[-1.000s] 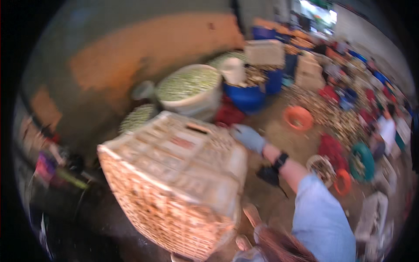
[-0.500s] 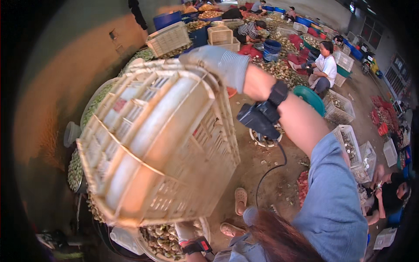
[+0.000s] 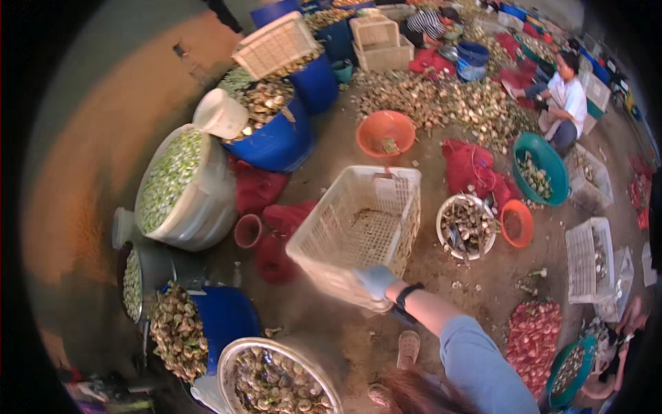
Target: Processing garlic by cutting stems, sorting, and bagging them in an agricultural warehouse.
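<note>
"White rectangular slatted plastic crate (image 3: 365, 238), with its open top facing up towards us. How do we judge it will handle?"

"Light for its bulk, we think. We see only dark scraps on its slatted floor, so there is little load inside. The plastic looks stiff, perhaps giving slightly at the walls."

"Fragile or slippery?"

"Hardly fragile, by our reckoning, though a smooth or wet rim could slide in our gloves. We would favour the thick top rim, with our hands at the two short ends, so that it hangs level. One corner alone would let it swing."

"Where are our hands now?"

"Our right hand (image 3: 376, 280), in a pale grey-blue glove, is gripping the crate at its near right corner. Our left hand is out of view, so we cannot tell whether it is open or closed."

"And the crate's place?"

"Ahead and slightly left of our right forearm, stretching away from us, well short of the shallow orange plastic basin (image 3: 376, 126). The crumpled red mesh sack (image 3: 267, 257) is near its left side, and the round white plastic basin (image 3: 441, 222) stands apart on its right. We cannot tell whether its underside touches the brown floor (image 3: 314, 314)."
</note>
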Demonstrator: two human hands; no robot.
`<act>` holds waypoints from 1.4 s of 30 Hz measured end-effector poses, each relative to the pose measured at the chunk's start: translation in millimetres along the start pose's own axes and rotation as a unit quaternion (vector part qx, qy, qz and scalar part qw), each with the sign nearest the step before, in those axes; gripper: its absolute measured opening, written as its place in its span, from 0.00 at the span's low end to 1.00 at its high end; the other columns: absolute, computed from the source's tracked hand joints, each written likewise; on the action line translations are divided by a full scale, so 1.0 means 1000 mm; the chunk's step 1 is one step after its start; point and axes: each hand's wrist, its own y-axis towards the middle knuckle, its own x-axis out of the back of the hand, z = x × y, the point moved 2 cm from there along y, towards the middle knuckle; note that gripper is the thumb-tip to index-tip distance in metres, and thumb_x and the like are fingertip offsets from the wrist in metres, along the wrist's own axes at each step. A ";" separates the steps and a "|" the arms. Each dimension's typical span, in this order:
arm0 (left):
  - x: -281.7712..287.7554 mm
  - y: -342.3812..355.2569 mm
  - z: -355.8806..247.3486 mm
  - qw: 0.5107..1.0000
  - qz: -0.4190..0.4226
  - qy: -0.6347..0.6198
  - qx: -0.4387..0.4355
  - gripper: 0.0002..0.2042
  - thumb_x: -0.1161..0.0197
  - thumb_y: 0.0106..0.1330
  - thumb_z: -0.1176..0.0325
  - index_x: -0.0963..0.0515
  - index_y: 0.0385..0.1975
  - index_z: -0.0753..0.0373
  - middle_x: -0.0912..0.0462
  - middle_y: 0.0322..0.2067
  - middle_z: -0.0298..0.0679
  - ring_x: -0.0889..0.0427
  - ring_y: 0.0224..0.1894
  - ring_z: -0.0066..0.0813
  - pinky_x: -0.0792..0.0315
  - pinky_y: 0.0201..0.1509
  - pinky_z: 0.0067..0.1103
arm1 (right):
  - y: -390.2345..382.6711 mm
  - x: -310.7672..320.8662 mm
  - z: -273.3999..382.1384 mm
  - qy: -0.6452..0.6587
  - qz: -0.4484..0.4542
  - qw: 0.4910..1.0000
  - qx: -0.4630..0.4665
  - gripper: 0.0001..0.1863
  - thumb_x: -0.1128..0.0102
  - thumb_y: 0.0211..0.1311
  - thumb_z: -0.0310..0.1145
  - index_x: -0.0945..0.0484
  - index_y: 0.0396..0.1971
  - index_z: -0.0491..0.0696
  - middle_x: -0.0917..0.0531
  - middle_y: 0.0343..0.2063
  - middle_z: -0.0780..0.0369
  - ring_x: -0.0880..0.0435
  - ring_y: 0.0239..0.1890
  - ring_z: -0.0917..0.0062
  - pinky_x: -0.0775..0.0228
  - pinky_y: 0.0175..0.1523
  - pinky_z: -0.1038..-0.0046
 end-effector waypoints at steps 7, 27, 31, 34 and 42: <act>-0.033 0.051 0.004 0.988 -0.010 0.140 0.058 0.10 0.46 0.67 0.58 0.25 0.37 0.57 0.22 0.26 0.34 0.24 0.30 0.24 0.29 0.35 0.21 | -0.151 -0.108 -0.121 -0.115 0.205 0.961 -0.146 0.08 0.48 0.55 0.28 0.19 0.30 0.47 0.16 0.28 0.57 0.17 0.33 0.62 0.26 0.37 0.61; -0.028 0.071 0.013 0.890 0.167 0.422 0.049 0.11 0.47 0.66 0.59 0.24 0.38 0.58 0.22 0.25 0.34 0.24 0.27 0.24 0.28 0.32 0.23 | -0.769 0.006 0.056 0.061 -0.031 0.643 -0.763 0.18 0.50 0.56 0.43 0.24 0.44 0.50 0.19 0.40 0.51 0.20 0.44 0.57 0.29 0.48 0.61; -0.003 0.091 0.032 0.879 0.268 0.389 0.060 0.15 0.49 0.67 0.60 0.28 0.48 0.61 0.21 0.32 0.37 0.23 0.30 0.25 0.28 0.33 0.20 | -0.921 -0.042 0.160 0.157 -0.054 0.513 -0.842 0.14 0.50 0.56 0.39 0.22 0.39 0.49 0.18 0.34 0.53 0.20 0.39 0.60 0.29 0.41 0.60; 0.021 0.077 0.031 0.857 0.277 0.434 -0.020 0.12 0.47 0.66 0.62 0.26 0.45 0.59 0.22 0.28 0.35 0.24 0.27 0.23 0.30 0.29 0.19 | -0.966 -0.104 0.210 0.300 -0.284 0.397 -0.820 0.12 0.50 0.59 0.38 0.24 0.36 0.48 0.19 0.27 0.55 0.21 0.27 0.66 0.31 0.29 0.64; -0.005 0.035 0.033 0.829 0.274 0.486 -0.040 0.10 0.48 0.65 0.65 0.28 0.44 0.58 0.23 0.26 0.32 0.26 0.25 0.21 0.31 0.27 0.18 | -0.891 -0.221 0.311 0.500 -0.322 0.359 -0.719 0.13 0.55 0.63 0.33 0.25 0.41 0.44 0.19 0.29 0.55 0.20 0.24 0.67 0.28 0.27 0.68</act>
